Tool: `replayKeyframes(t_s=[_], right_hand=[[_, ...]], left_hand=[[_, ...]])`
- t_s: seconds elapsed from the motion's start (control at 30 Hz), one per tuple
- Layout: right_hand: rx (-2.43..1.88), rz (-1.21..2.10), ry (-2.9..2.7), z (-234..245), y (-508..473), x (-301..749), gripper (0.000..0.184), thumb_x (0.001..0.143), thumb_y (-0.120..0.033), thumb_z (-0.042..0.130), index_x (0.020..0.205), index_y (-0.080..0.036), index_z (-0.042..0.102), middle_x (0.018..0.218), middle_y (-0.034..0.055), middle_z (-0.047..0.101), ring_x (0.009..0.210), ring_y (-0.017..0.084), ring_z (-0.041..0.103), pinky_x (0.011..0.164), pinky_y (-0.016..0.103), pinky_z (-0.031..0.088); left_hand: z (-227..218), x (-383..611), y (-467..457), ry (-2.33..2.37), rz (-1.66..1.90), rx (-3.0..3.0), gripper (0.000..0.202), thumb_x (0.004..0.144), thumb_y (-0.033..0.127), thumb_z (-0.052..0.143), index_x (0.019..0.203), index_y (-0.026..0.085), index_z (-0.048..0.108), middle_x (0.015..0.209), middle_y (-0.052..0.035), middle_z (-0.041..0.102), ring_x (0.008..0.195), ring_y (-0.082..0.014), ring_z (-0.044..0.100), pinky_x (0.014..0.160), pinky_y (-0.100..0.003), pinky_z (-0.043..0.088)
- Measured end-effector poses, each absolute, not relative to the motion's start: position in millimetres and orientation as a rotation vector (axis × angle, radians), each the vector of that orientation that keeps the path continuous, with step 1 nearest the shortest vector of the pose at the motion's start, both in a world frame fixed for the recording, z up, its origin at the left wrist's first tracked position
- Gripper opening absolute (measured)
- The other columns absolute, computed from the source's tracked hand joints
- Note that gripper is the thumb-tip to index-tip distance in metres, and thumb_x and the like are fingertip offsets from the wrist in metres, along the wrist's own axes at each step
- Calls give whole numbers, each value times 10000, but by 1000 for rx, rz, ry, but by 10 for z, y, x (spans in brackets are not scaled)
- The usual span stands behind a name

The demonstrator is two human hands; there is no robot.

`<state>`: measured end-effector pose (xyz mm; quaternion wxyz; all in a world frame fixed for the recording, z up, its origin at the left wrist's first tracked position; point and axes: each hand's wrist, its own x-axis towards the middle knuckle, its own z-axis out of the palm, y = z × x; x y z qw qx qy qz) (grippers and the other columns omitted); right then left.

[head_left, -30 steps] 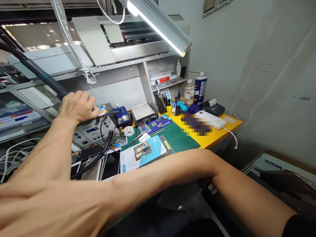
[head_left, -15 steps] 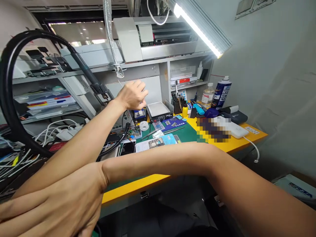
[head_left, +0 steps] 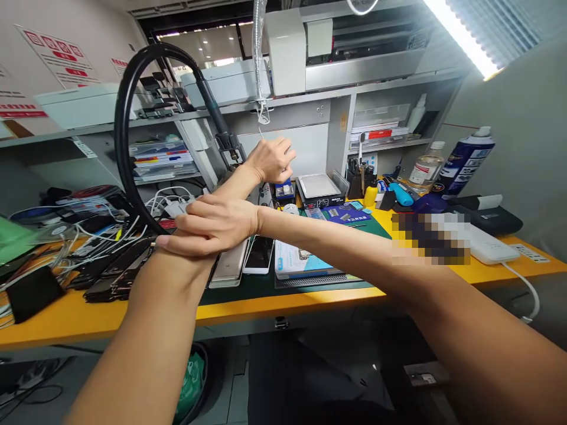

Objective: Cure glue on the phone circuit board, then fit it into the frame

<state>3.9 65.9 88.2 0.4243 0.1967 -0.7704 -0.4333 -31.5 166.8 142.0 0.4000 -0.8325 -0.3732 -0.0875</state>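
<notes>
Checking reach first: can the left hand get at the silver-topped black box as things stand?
Probably yes: the left hand hangs in the air left of the silver-topped black box, and nothing visible covers the box's top, though the right hand, lying across the left forearm, may hamper it.

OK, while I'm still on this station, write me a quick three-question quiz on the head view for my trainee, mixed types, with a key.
1. Multiple choice. What does the right grip lie on?
A) the black headband of a lamp
B) the left forearm
C) the power strip

2. True or false. In the picture, the clear bottle stands to the left of the dark blue spray can.

3. Short answer. Does the left grip look spread flat or curled?

Key: 1. B; 2. True; 3. Curled.
</notes>
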Motion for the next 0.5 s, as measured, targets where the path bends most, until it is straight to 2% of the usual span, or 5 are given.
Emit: replayKeyframes(t_s=[0.13,0.27,0.5], right_hand=[[475,-1125,-1907,861,829,24,369,1029,-163,404,1399,-155,409,1012,53,628,789,156,607,675,333,451],[406,-1162,-1952,884,1017,16,272,1034,-189,409,1294,-134,467,896,47,609,738,150,595,621,310,454],[224,-1127,-2136,944,1308,92,259,972,-340,592,1143,-145,608,991,39,644,807,147,635,708,316,564]], left_hand=[[1378,-283,1626,-1042,-251,-2136,349,950,376,611,1225,161,598,1222,-94,631,1051,-227,641,892,-446,558],[1336,-313,1570,-1174,-290,-2166,345,953,367,610,1230,162,597,1224,-93,633,1052,-226,645,891,-446,563],[1305,-342,1545,-1420,-400,-2218,345,951,368,615,1232,168,600,1233,-93,632,1047,-224,647,882,-434,568]])
